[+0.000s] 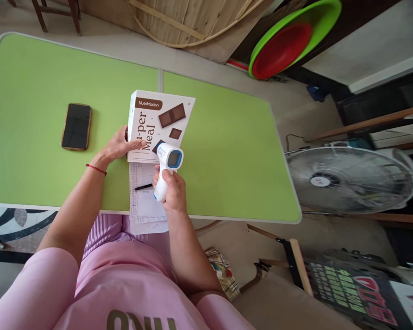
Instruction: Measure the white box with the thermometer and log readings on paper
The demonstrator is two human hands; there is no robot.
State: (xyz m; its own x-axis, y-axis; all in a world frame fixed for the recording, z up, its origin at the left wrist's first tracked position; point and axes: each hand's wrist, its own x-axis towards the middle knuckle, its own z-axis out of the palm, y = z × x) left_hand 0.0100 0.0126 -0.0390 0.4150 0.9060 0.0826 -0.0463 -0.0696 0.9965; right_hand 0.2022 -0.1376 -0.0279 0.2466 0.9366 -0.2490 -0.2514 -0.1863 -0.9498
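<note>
My left hand grips the left side of a white meal box with brown print, its thumb across the front. The box stands over the green table, above some paper sheets. In my right hand is a white and blue infrared thermometer, its small grey screen turned toward me. Its front end overlaps the box's lower right; whether the two touch I cannot tell. Below the box, printed paper sheets hang over the table's near edge, with a black pen lying on them, partly hidden by my right hand.
A smartphone in a brown case lies on the green table, left of the box. Beyond the table's right edge stands a large fan. Green and red basins lean at the back. A folding chair is at the lower right.
</note>
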